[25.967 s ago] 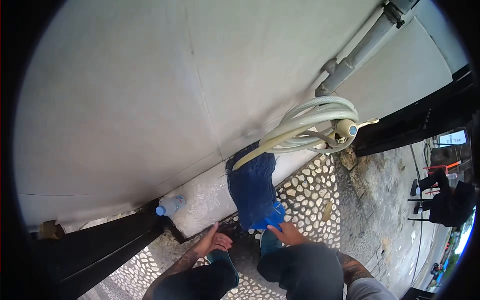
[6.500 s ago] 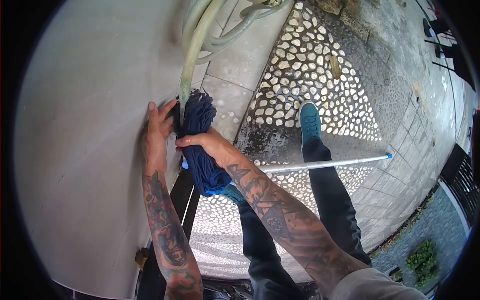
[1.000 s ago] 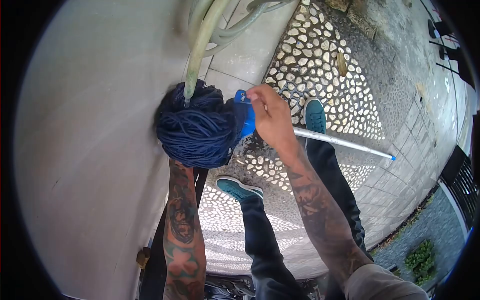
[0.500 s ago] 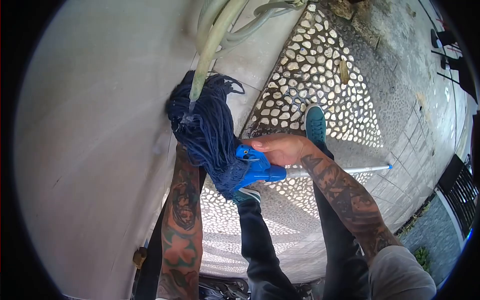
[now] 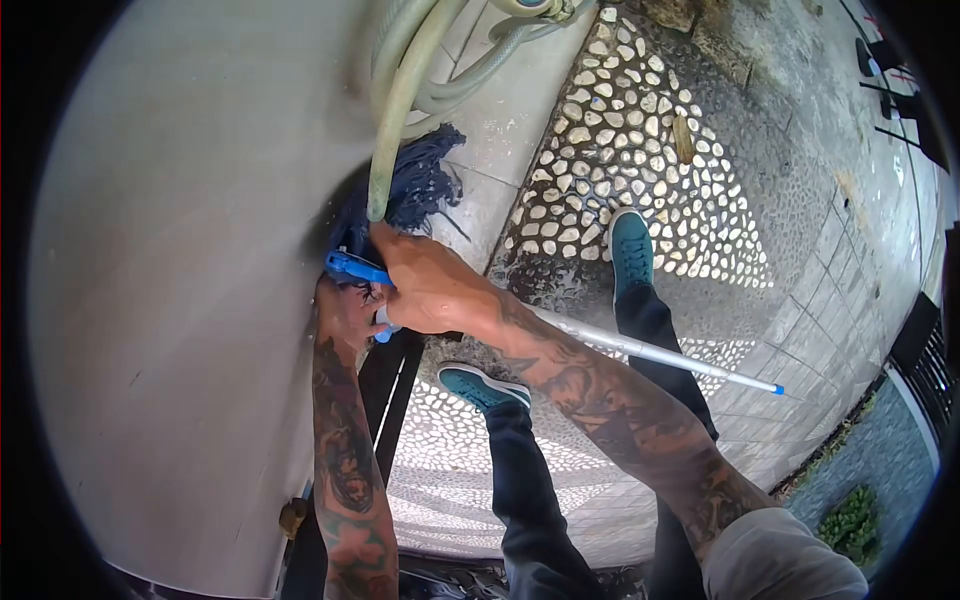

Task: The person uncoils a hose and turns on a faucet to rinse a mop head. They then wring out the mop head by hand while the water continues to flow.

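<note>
Blue mop clamp [image 5: 356, 268]: the curled right hand [image 5: 428, 284] meets its right end, the left hand [image 5: 345, 312] sits just below; whether either grip closes on it, I cannot tell. Beyond the clamp, navy strands [image 5: 422, 185] lie beside the hose [image 5: 398, 120]; rightward slants a silver pole [image 5: 655, 351].

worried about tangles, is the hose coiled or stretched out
Coiled: the hose shows several overlapping loops, with its loose end by the mop strands.

No text, label or brand can be read in the head view. No number or sign can be made out, and no legible lettering is found anywhere.
</note>
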A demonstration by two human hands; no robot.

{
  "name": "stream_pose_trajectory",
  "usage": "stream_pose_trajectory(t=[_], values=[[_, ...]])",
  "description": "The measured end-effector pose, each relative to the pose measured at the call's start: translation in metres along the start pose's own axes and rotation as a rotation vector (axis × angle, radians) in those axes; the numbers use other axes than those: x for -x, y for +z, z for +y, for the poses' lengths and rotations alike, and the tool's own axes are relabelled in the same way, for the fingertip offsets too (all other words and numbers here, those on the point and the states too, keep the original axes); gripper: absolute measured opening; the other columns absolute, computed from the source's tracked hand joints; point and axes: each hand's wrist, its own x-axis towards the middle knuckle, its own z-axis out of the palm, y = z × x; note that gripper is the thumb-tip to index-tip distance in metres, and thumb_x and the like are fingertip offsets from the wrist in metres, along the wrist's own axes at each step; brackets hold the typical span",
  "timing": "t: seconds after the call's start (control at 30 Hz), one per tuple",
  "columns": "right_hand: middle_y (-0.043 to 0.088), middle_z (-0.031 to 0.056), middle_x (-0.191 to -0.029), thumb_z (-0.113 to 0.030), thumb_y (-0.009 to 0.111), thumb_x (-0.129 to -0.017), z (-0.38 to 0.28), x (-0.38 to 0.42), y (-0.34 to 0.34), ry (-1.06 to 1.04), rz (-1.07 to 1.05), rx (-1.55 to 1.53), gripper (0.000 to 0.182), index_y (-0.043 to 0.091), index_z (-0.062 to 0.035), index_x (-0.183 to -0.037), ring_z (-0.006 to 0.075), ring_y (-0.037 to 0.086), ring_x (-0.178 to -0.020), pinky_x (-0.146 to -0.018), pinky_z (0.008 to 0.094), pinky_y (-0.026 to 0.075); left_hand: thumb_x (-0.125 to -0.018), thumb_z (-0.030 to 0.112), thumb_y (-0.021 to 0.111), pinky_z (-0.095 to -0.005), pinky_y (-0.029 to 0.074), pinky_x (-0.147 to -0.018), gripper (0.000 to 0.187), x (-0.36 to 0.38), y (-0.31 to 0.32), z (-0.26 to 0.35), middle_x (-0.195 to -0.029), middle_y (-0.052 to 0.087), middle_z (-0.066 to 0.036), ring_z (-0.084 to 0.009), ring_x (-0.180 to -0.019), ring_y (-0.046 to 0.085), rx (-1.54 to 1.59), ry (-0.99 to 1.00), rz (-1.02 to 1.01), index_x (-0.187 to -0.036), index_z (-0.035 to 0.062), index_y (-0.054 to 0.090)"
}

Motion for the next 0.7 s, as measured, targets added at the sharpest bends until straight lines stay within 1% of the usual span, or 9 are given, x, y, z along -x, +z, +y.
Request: stream_pose_trajectory(t=[0.1,0.17,0.23,0.27,0.5,0.57,0.6,0.63,0.7], values=[[0.051,0.0423,-0.132,-0.007,0.074,-0.076,0.019,0.0,0.042,-0.107,0.336,0.245,0.081,0.035,0.0111,-0.145,0.0483,0.06,-0.115,-0.096,0.046,0.052,-0.094,0.068,0.052,-0.0449,0.043,-0.108,0.073,0.022,0.054,0.097,-0.138,0.06,-0.007,-0.0288,-0.127,0.056,0.483,-0.316,0.018,-0.142,0.0125,0.055],[0.046,0.043,-0.137,-0.008,0.077,-0.073,0.009,0.012,0.046,-0.051,0.273,0.291,0.088,0.033,0.0099,-0.148,0.0503,0.058,-0.118,-0.097,0.0461,0.052,-0.093,0.066,0.056,-0.0437,0.041,-0.11,0.075,0.0,0.047,0.089,-0.142,0.058,-0.01,-0.0301,-0.132,0.052,0.412,-0.321,-0.035,-0.145,0.0111,0.052],[0.048,0.0411,-0.138,-0.012,0.066,-0.082,0.011,0.019,0.06,-0.112,0.376,0.471,0.078,0.034,0.0071,-0.151,0.0509,0.06,-0.114,-0.091,0.0467,0.053,-0.093,0.064,0.059,-0.0447,0.048,-0.103,0.067,-0.017,0.054,0.083,-0.135,0.063,-0.009,-0.0246,-0.121,0.06,-0.195,0.223,-0.036,-0.137,0.0134,0.059],[0.046,0.0408,-0.14,-0.012,0.061,-0.086,0.011,0.025,0.065,-0.134,0.432,0.554,0.071,0.037,0.0073,-0.149,0.0514,0.057,-0.118,-0.092,0.0484,0.052,-0.097,0.055,0.056,-0.0413,0.05,-0.099,0.061,-0.065,0.015,0.033,-0.124,0.067,-0.011,-0.0233,-0.115,0.063,0.166,-0.014,-0.146,-0.135,0.0066,0.06],[0.028,0.0457,-0.148,-0.004,0.052,-0.082,-0.012,0.075,0.056,-0.278,0.26,0.212,0.073,0.032,0.0043,-0.152,0.0564,0.04,-0.129,-0.105,0.0609,0.038,-0.098,0.039,0.054,-0.0369,0.052,-0.096,0.052,-0.036,0.037,0.034,-0.114,0.07,-0.013,-0.0232,-0.108,0.065,0.948,-0.486,-0.367,-0.132,0.0002,0.06],[0.023,0.0445,-0.151,-0.009,0.053,-0.083,0.006,0.076,0.048,-0.305,0.188,0.017,0.081,0.019,0.0026,-0.156,0.0551,0.034,-0.137,-0.112,0.0567,0.032,-0.097,0.034,0.062,-0.039,0.049,-0.103,0.057,-0.04,0.025,0.039,-0.127,0.064,-0.014,-0.0255,-0.117,0.061,0.441,0.053,-0.773,-0.14,-0.0014,0.052],[0.022,0.0432,-0.152,-0.013,0.055,-0.084,0.016,0.071,0.039,-0.202,0.073,-0.466,0.085,0.012,0.0014,-0.157,0.0522,0.029,-0.142,-0.116,0.0523,0.027,-0.097,0.034,0.062,-0.039,0.049,-0.103,0.057,-0.034,0.025,0.04,-0.127,0.064,-0.014,-0.0255,-0.117,0.061,0.442,0.056,-0.771,-0.14,-0.0014,0.052],[0.022,0.042,-0.153,-0.018,0.058,-0.086,0.023,0.067,0.034,-0.085,-0.048,-0.941,0.09,0.006,0.0002,-0.157,0.0493,0.023,-0.148,-0.12,0.048,0.023,-0.095,0.03,0.063,-0.0371,0.052,-0.096,0.048,-0.025,0.023,0.033,-0.118,0.067,-0.013,-0.0237,-0.107,0.064,0.46,-0.039,-0.491,-0.131,-0.0005,0.057],[0.022,0.0393,-0.155,-0.037,0.061,-0.093,0.022,0.068,0.032,-0.039,0.011,-0.929,0.099,-0.004,-0.0001,-0.158,0.0434,0.019,-0.151,-0.122,0.0409,0.019,-0.091,0.024,0.065,-0.0332,0.057,-0.082,0.031,-0.008,0.033,0.031,-0.1,0.072,-0.012,-0.02,-0.088,0.07,0.482,-0.226,0.069,-0.112,0.0012,0.067]])
